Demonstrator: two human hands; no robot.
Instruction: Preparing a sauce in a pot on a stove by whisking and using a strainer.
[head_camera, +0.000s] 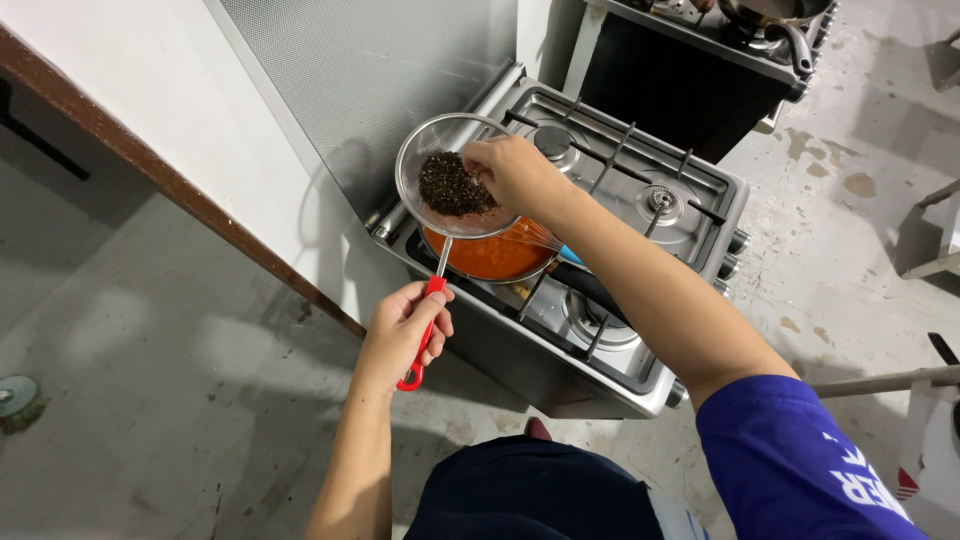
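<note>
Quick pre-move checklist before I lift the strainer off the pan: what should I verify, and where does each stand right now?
1. Left hand closed on the strainer's red handle: ok.
2. Strainer held over the pan of orange sauce: ok.
3. Dark granules sit inside the mesh, none seen on the stove: ok.
4. Right hand clear of the strainer: not ok, fingers are at the granules.
5. Burner under the pan lit or off: cannot tell.
6. Whisk resting in the pan, clear of the strainer: cannot tell.
</note>
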